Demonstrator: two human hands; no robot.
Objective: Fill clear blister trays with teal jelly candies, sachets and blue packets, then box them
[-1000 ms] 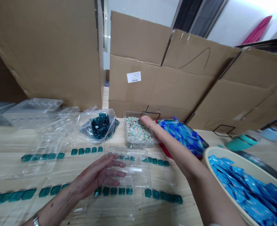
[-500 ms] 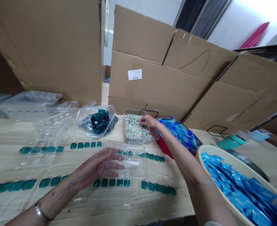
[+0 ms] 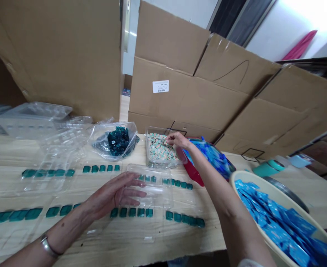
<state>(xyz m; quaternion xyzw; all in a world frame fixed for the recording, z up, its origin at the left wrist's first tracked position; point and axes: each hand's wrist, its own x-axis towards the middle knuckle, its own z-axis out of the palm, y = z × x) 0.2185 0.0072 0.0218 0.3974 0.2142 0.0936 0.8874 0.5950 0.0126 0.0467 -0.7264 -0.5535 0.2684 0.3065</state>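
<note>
**first speaker:** your left hand (image 3: 111, 194), how does it stand?

**second speaker:** you have it spread, fingers apart, the fingertips lying over the left part of a clear plastic tray (image 3: 154, 185). the tray sits on a wooden table (image 3: 208, 237), over a row of teal tiles (image 3: 152, 179).

**first speaker:** and your right hand (image 3: 177, 140)?

**second speaker:** you keep its fingers pressed together, the tips down at a clear tub (image 3: 160, 150) of cream-and-teal pieces (image 3: 159, 147). whether you pinch a piece, i cannot tell.

**first speaker:** what lies around you?

**second speaker:** your right hand is just beside a red tray (image 3: 191, 174) heaped with blue pieces (image 3: 210, 157). a cream basin (image 3: 263, 196) of blue packets (image 3: 274, 226) sits to your right. left of the tub, you have a clear bag (image 3: 114, 141) of dark teal tiles (image 3: 118, 141), and more teal tiles (image 3: 49, 172) lie in rows along the table. cardboard sheets (image 3: 185, 92) stand behind everything.
</note>
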